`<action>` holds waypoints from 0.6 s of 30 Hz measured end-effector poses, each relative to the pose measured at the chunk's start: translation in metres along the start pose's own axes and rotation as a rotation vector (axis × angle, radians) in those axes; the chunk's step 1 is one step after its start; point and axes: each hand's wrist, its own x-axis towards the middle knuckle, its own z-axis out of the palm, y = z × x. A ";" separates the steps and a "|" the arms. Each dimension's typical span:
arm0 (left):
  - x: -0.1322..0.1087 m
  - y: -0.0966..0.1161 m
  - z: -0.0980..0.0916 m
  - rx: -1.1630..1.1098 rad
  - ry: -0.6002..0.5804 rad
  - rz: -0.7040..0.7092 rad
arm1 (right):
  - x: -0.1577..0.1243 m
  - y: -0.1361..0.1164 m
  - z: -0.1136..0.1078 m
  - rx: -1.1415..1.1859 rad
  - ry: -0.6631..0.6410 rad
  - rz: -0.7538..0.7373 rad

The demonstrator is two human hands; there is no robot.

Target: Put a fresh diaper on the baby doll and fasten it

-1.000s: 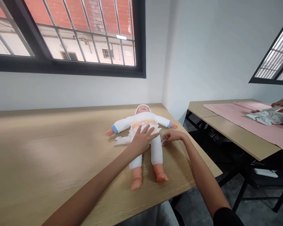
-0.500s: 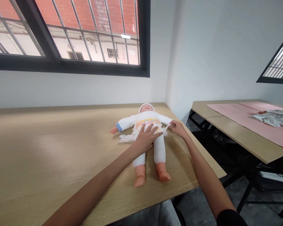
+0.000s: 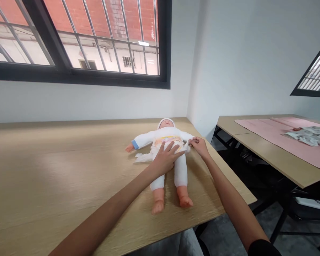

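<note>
Light-wood table (image 3: pixel 56 170), baby doll (image 3: pixel 165 136) face-up mid-table, disposable diaper (image 3: pixel 168 144) on hips, one side flap (image 3: pixel 143 157) unfastened on wood. Left hand (image 3: pixel 164 160) spread on diaper; right hand (image 3: pixel 200 147) pinching opposite tab (image 3: pixel 188 145).

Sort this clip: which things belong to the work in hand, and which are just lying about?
In use: left hand pressing the diaper on the baby doll; right hand pinching the diaper's side; wooden table under the doll.

Lying about: pink cloth, printed fabric bundle on the other table.
</note>
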 end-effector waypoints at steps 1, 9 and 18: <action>0.000 0.000 -0.001 -0.003 0.017 0.002 | 0.000 -0.002 0.002 0.084 -0.010 0.015; 0.041 0.012 -0.016 -0.085 0.100 -0.149 | -0.005 -0.014 0.007 0.273 -0.080 0.032; 0.063 0.015 0.004 -0.009 0.130 -0.246 | 0.000 -0.014 -0.018 0.084 -0.192 0.037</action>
